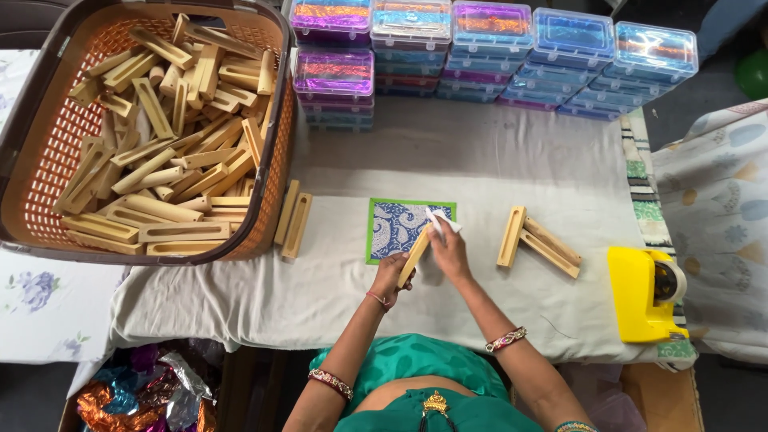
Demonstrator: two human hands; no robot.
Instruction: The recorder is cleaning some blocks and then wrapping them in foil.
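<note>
Seen from above: a pale bamboo block, long and narrow, gripped at its lower end by the closed fingers of the left hand and tilted over the grey cloth-covered table. Long axis on a diagonal, lower end toward the body, upper end pointing up and to the right, across the corner of a blue-and-white patterned sheet with a green border. Right hand curled around the block's upper end, fingers pinching a small white scrap against it. To the right on the table, three more bamboo blocks lying close together, and beyond them a yellow tape dispenser. Just left of the sheet, two blocks side by side beside an orange basket heaped with the same pieces. Along the far edge, stacks of clear plastic boxes with blue and purple contents.
</note>
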